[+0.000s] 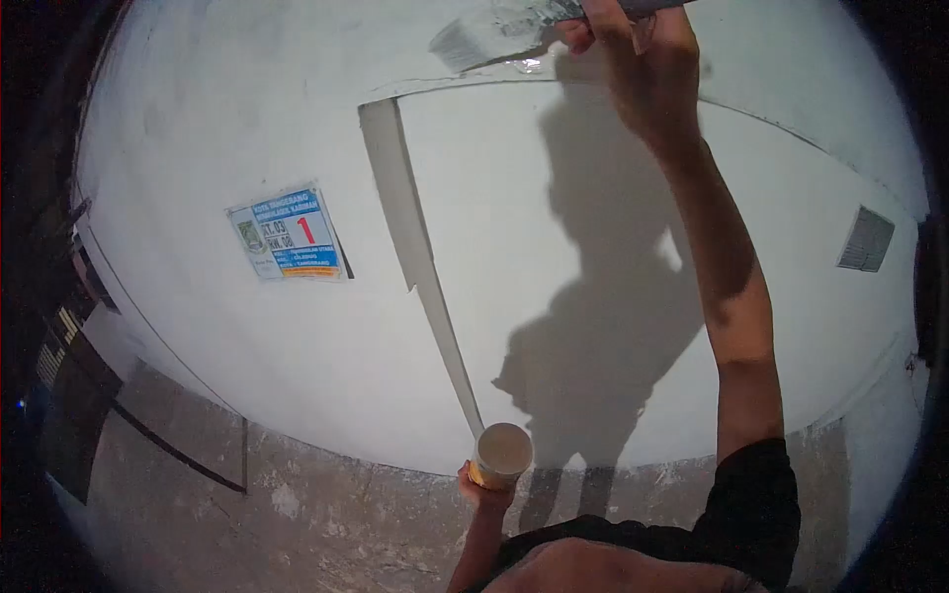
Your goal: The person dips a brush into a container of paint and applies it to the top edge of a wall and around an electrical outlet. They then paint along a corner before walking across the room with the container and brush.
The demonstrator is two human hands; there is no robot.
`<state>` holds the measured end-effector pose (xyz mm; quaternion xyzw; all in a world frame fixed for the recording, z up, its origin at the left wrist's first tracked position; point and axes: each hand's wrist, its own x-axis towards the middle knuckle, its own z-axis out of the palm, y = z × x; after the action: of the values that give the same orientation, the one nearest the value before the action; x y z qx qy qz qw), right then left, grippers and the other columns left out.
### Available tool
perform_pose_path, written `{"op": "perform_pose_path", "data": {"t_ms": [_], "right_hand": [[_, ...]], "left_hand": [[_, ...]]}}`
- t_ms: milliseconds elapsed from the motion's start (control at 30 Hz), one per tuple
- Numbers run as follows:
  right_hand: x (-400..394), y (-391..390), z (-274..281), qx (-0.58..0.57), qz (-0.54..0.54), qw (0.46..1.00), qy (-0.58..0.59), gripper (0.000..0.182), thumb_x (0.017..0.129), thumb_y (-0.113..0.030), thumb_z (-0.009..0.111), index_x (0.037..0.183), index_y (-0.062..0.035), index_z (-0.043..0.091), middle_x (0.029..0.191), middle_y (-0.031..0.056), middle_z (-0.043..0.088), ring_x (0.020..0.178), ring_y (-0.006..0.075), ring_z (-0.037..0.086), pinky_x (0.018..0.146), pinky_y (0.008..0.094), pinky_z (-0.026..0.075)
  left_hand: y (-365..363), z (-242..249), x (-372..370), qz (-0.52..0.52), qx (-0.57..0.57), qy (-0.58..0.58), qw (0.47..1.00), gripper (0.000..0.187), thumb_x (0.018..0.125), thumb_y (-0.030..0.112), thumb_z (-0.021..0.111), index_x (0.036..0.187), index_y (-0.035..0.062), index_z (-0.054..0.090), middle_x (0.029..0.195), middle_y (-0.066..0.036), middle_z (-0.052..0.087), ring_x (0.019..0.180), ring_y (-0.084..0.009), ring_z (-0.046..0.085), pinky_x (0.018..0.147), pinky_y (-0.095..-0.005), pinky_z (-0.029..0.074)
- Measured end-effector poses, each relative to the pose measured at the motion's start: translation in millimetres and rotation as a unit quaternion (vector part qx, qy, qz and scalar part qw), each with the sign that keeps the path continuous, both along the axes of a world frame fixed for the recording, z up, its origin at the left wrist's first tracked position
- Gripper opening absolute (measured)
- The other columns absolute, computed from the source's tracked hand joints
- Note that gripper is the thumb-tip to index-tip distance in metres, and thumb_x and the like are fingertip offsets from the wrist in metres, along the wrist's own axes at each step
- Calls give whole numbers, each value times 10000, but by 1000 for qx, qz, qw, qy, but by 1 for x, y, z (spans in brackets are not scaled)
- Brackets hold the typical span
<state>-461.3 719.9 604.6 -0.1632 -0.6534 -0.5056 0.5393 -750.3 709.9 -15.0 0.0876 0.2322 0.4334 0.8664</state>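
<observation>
High on the white wall (474, 198), my right hand (647, 74) is closed round the dark handle of a paintbrush (489, 38). Its wide bristles are coated in whitish paint and point left, just above a long ledge line (474, 89) with a wet, shiny patch. Down low, close to my body, my left hand (484, 491) grips a round paint cup (505, 450). The cup is upright, with pale contents and a yellowish lower side. Part of the brush handle runs out of the top of the view.
A blue and white address plate (289, 233) hangs on the wall at left, and a small grey plate (866, 239) at right. Between them runs a grey strip (400, 188) down the wall. Below lies a worn concrete floor (326, 524). My shadow falls across the wall.
</observation>
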Motion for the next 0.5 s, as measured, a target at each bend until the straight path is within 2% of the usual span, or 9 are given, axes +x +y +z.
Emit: {"op": "perform_pose_path", "data": {"t_ms": [67,167,233,267,300,367,400,433,500], "right_hand": [[13,3,-1,15,-22,999,-36,467,1082,-414,512,939,27,574,846,100,608,655,127,617,544,290,528],[13,-1,-2,24,8,998,-55,413,1081,-369,525,929,13,562,857,91,599,663,118,607,554,284,536],[6,-11,-7,-83,81,990,79,374,1084,-327,523,905,1,551,870,98,598,658,118,605,560,273,538],[-1,-5,-6,-75,141,983,87,344,1086,-310,515,935,-1,539,862,96,593,657,111,597,563,271,538],[0,-3,-5,-74,140,983,87,344,1086,-310,515,935,-1,539,862,96,593,657,111,597,563,271,538],[4,3,1,-11,0,1000,-13,299,1082,-288,523,987,-4,522,847,74,577,643,97,570,557,264,529],[22,-1,9,36,-117,988,-92,329,1079,-320,539,997,-2,517,852,78,579,638,96,566,553,258,520],[19,-1,8,36,-116,988,-91,329,1079,-320,539,997,-2,517,852,78,579,638,96,566,553,258,520],[10,0,5,-52,88,995,-24,405,1084,-375,522,952,7,528,875,108,601,654,113,598,556,256,520]], "left_hand": [[-1,12,-5,14,2,4,1000,753,823,660,495,1390,170,568,1356,-91,598,1254,-361,581,1018,-563,493],[5,8,-10,30,9,-5,1000,746,829,644,491,1390,158,567,1361,-88,597,1258,-358,581,1006,-561,500],[7,9,-8,31,12,-19,999,741,835,636,485,1388,150,570,1366,-87,596,1263,-354,580,999,-559,504],[5,15,-8,34,7,-13,999,730,848,626,471,1388,145,569,1369,-87,596,1260,-351,584,995,-559,508],[5,18,-8,36,2,-7,999,719,862,616,456,1389,140,569,1373,-87,596,1258,-348,587,991,-558,511],[9,6,-8,26,9,-18,999,706,876,608,437,1386,138,571,1366,-88,602,1247,-347,596,990,-557,513],[10,-1,-10,16,16,-31,999,695,891,600,418,1384,136,573,1360,-89,608,1235,-346,604,988,-557,515],[8,-2,-11,17,16,-31,999,695,891,600,418,1384,136,573,1360,-89,608,1235,-346,604,988,-557,515],[6,-4,-9,24,23,-28,999,675,915,583,384,1376,129,578,1332,-94,624,1209,-348,620,984,-549,520]]}}
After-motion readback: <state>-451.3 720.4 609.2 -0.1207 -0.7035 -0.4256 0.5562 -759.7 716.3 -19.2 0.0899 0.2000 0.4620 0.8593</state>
